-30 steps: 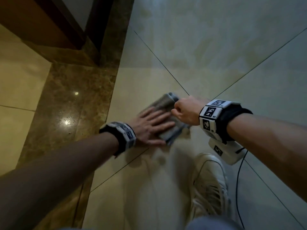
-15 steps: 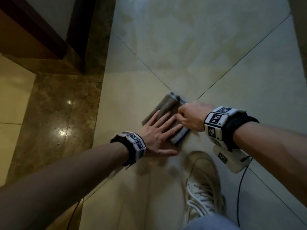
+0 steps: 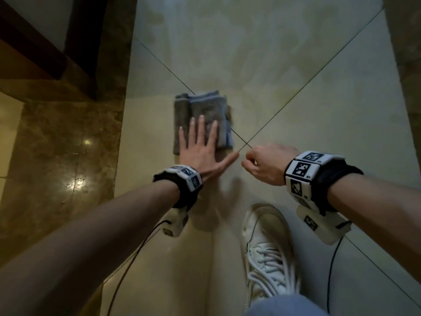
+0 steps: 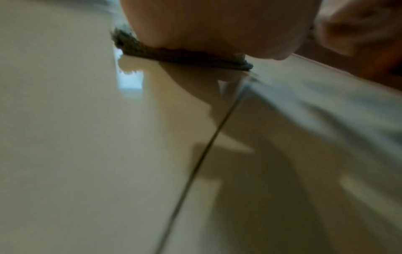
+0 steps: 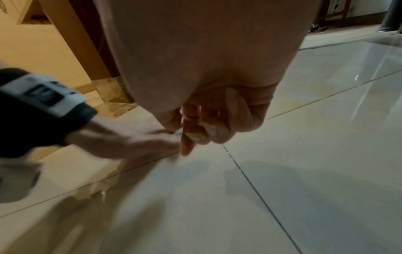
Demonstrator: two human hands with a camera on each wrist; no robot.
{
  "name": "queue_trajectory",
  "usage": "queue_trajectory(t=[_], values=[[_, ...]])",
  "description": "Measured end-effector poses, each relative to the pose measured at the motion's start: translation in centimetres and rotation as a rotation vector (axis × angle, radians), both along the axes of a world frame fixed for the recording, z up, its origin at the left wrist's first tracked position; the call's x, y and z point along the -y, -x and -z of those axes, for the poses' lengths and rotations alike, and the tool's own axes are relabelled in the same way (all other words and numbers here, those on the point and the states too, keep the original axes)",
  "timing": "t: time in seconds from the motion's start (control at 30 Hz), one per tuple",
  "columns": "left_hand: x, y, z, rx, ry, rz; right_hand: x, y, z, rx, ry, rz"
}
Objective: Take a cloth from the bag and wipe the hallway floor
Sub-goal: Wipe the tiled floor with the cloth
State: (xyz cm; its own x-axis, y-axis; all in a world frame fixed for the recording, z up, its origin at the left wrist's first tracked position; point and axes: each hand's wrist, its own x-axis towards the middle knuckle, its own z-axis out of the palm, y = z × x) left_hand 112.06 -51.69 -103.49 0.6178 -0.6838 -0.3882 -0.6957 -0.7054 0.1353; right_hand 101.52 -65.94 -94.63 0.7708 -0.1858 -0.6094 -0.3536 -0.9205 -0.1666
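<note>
A folded grey cloth lies on the pale tiled hallway floor, over the crossing of the tile joints. My left hand presses flat on its near half, fingers straight and spread, thumb pointing right. In the left wrist view the cloth's edge shows under my left palm. My right hand hovers just right of the left thumb, clear of the cloth. Its fingers are curled with nothing in them, as the right wrist view shows. No bag is in view.
A dark brown marble border runs along the left, with a wooden door frame behind it. My white shoe stands on the tiles just below the hands. Thin black cables hang from both wrist cameras.
My right hand has let go of the cloth's right edge and drawn back toward me. My left hand stays flat on the cloth, which now lies straighter and farther from my shoe.
</note>
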Motion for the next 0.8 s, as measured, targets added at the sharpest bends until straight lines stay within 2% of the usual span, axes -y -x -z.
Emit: queue_trajectory(t=[0.07, 0.13, 0.17, 0.2, 0.23, 0.3, 0.4, 0.47, 0.5, 0.57, 0.67, 0.73, 0.8], values=[[-1.8, 1.2, 0.1, 0.003, 0.051, 0.364, 0.4, -0.2, 0.0, 0.010, -0.008, 0.014], [-3.7, -0.4, 0.5, 0.011, 0.086, 0.684, 0.7, -0.5, 0.0, 0.016, -0.009, 0.019], [-4.1, -1.8, 0.6, 0.012, 0.090, 0.762, 0.8, -0.6, 0.0, 0.018, -0.010, 0.021], [-4.1, -3.3, 0.8, 0.026, 0.088, 0.753, 0.8, -0.6, -0.1, 0.020, -0.010, 0.023], [-3.8, -4.8, 0.7, 0.027, 0.066, 0.662, 0.6, -0.7, -0.2, 0.021, -0.009, 0.025], [-2.1, -6.9, 0.2, 0.022, 0.036, 0.333, 0.5, -0.5, -0.3, 0.027, -0.006, 0.036], [1.5, -6.4, -0.4, -0.058, 0.027, -0.122, 0.3, -0.1, -0.4, 0.022, -0.027, 0.053], [3.8, -4.2, -0.5, -0.085, 0.041, -0.261, 0.5, 0.2, -0.4, 0.025, -0.025, 0.064], [4.8, -2.6, -0.4, -0.084, 0.044, -0.263, 0.7, 0.4, -0.5, 0.034, -0.021, 0.067], [6.0, 1.0, -0.1, -0.061, 0.028, -0.083, 1.3, 0.9, -0.7, 0.060, -0.020, 0.076], [5.8, 4.6, 0.0, -0.063, 0.004, 0.438, 2.1, 1.9, -1.3, 0.083, -0.014, 0.106], [5.1, 3.9, 0.4, -0.039, 0.043, 0.703, 2.7, 2.6, -1.9, 0.090, -0.019, 0.160], [4.4, 1.4, 0.6, 0.007, 0.076, 0.742, 3.3, 3.3, -2.0, 0.094, -0.008, 0.206]])
